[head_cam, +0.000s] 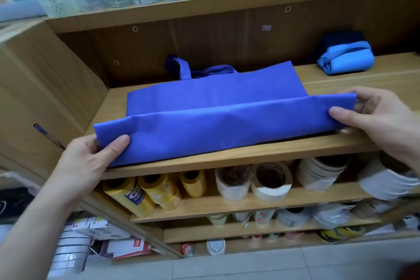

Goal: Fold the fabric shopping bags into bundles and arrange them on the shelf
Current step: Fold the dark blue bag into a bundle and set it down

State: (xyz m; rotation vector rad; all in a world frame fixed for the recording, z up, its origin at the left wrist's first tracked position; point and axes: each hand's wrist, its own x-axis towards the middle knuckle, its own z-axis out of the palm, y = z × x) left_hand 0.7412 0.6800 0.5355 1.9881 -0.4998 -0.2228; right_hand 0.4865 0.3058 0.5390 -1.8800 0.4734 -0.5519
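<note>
At the near left corner of the fabric, the left hand (91, 157) is pinching the blue shopping bag (216, 116), its thumb lying on top and its other fingers tucked underneath, where they cannot be made out. The hold looks meant to pin that corner so the fold comes out straight. The bag is lying flat on the wooden shelf (227, 159), its near band lifted and doubled toward the middle, which probably makes this an early lengthwise fold and not a finished bundle. Its handles (185, 68) are pointing toward the back panel, out of the way of the crease and likely being saved for wrapping later. Further right, at the back of the same shelf, a lighter blue bundle (345, 58) is sitting with a strap around it, seemingly parked to the side so the flat space in front is serving as a folding surface. The right hand (375, 118) is pinching the opposite corner, thumb on top and fingers curled behind the edge, pulling the band taut between both hands.
</note>
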